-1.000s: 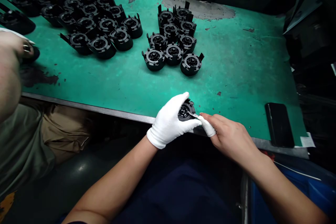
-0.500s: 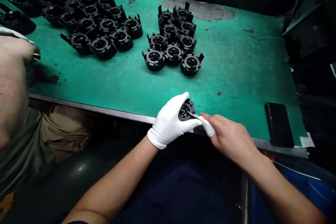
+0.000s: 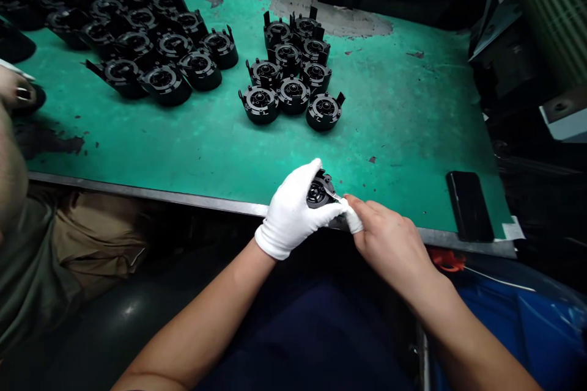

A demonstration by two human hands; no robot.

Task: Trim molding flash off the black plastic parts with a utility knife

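Note:
My left hand, in a white glove, is wrapped round a round black plastic housing at the table's front edge. The housing's ringed face is turned up, with the thumb and fingers around its rim. My right hand is bare except for a white cover on one finger. It pinches a thin, pale metal blade, whose tip reaches the housing's edge. The blade's handle end is hidden in the fingers. Beyond my hands, several similar black housings stand grouped on the green table.
A larger cluster of black housings fills the table's far left. A co-worker's hand is at the left edge. A black phone lies near the right front corner of the green table top. A blue bin stands below.
The view has shifted slightly to the right, so table things appear further left. My hands keep their hold; the blade's tip has moved from near the housing's centre towards its rim.

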